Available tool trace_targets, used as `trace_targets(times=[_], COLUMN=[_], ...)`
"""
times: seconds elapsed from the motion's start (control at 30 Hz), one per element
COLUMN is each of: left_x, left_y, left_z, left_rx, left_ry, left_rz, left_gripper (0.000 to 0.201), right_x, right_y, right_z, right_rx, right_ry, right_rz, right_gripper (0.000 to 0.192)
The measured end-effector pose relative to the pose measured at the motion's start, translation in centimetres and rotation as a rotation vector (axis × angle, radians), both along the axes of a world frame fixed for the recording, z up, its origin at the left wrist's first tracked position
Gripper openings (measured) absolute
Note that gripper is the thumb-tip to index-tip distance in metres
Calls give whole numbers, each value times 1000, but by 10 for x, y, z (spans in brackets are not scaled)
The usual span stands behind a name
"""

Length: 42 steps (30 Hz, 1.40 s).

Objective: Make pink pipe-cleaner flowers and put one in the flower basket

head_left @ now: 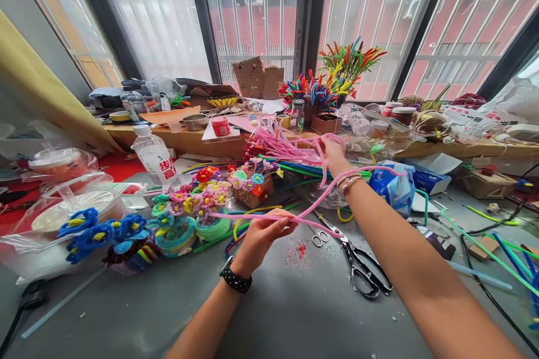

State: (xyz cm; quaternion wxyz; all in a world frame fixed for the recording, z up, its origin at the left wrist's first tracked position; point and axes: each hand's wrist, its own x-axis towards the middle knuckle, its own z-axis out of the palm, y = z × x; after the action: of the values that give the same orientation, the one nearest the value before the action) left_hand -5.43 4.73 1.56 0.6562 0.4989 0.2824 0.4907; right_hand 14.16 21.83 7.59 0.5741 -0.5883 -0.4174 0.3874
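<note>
The left hand (263,233) grips pink pipe cleaners (295,216) beside the scissors (357,261); the right hand (334,154) grasps the pink bundle (280,146) beyond, apparently drawing stems that need separating next.

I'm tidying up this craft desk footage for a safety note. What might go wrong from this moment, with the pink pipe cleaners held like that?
1. The right hand reaches into the tangled pile of pink pipe cleaners; pulling might drag out extra stems.
2. The pink pipe cleaners stretched to the left hand pass over the black-handled scissors and could snag there.
3. The forearm could sweep the clear plastic water bottle or the small pipe-cleaner flower basket nearby.
</note>
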Motion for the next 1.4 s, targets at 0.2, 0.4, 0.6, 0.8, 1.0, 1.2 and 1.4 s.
trace_targets(times=[0.2, 0.4, 0.6, 0.8, 1.0, 1.2, 1.4], left_x=[-2, -2, -5, -6, -6, -9, -3], left_y=[2, 6, 6, 4, 6, 10, 7], left_z=[-3, -5, -6, -9, -10, 0, 29], left_rx=[8, -40, -90, -67, -23, 52, 190], left_ry=[92, 42, -60, -6, -26, -118, 25], left_rz=[2, 112, 150, 111, 153, 97, 27], left_gripper=[14, 15, 15, 14, 16, 23, 24], right_x=[1, 19, 42, 40, 42, 64, 64], right_y=[-8, -43, -123, -194, -205, -210, -213], right_z=[-15, -6, -11, -34, -70, -75, -77], right_rx=[-152, -102, 75, 205, 208, 241, 204], right_ry=[-423, -730, -805, 29, 605, 856, 799], right_rz=[98, 182, 279, 574, 134, 2, 99], right_gripper=[28, 17, 17, 45, 19, 25, 18])
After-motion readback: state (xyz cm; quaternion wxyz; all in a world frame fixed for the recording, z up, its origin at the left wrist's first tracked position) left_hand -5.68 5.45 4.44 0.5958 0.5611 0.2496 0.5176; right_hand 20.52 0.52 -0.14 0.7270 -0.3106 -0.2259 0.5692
